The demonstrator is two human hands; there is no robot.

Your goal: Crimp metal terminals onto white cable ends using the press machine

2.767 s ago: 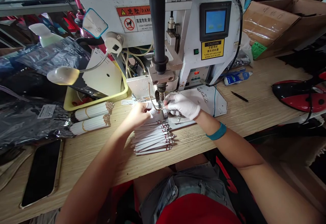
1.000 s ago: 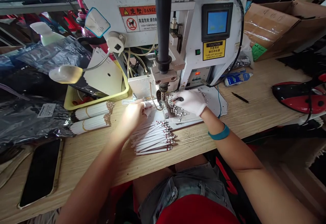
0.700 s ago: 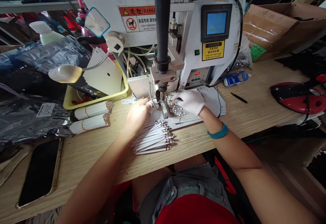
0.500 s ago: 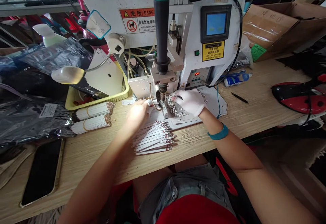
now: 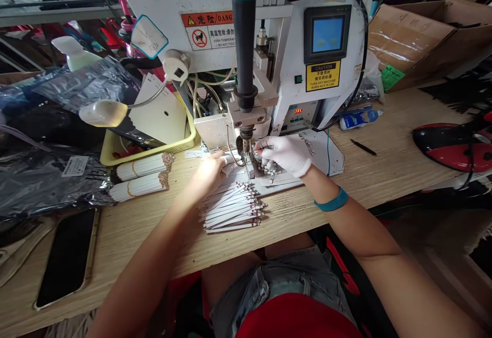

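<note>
My left hand (image 5: 209, 171), with white covering on its fingertips, is closed on what looks like a white strip at the left of the machine's press head (image 5: 246, 140). My right hand (image 5: 286, 156) wears a white glove and is closed in a pinch just right of the head; whatever its fingertips hold is too small to make out. Below it small white pieces (image 5: 272, 170) lie scattered on the white base plate (image 5: 330, 161). In front of the head, a fanned pile of white strips (image 5: 230, 210) has small pieces and red marks at its right ends.
Two banded bundles of white strips (image 5: 142, 184) lie left, before a yellow basket (image 5: 154, 156). A phone (image 5: 69, 256) rests near the front edge. A lamp (image 5: 103, 114) hangs over the basket. Right are a black pen (image 5: 363, 146), a blue-and-white packet (image 5: 359, 118) and a cardboard box (image 5: 411, 35).
The fingers of my right hand have shifted slightly left and bunched closer together over the small pieces. My left hand stays nearly in place.
</note>
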